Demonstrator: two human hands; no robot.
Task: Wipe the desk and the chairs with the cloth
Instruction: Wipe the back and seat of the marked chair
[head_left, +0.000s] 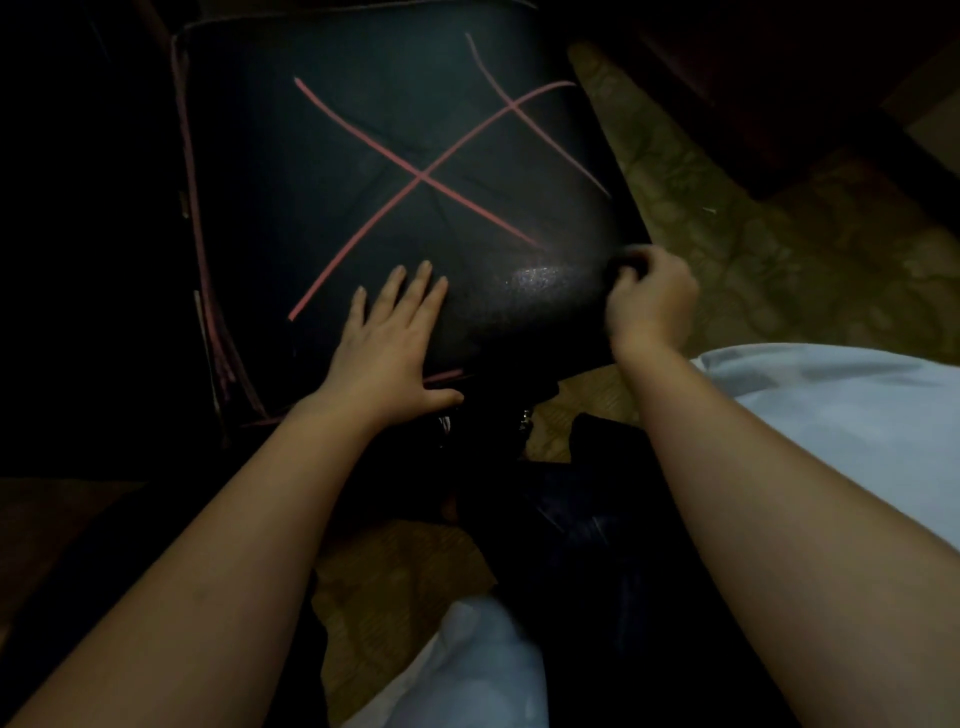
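Note:
A black padded chair seat (395, 119) fills the upper middle of the head view, marked with pink chalk lines (421, 174) that cross in an X. My left hand (387, 345) rests flat on the seat's near edge, fingers straight. At the seat's right front corner, my right hand (649, 306) grips a small dark cloth (626, 260); most of the cloth is hidden by the fingers. A shiny damp-looking patch (540, 278) lies on the seat just left of the cloth.
Patterned olive carpet (753, 249) lies to the right of and below the chair. Dark wooden furniture (779, 104) stands at the upper right. My dark trousers (597, 545) and white shirt (857, 415) fill the lower right. The left side is in deep shadow.

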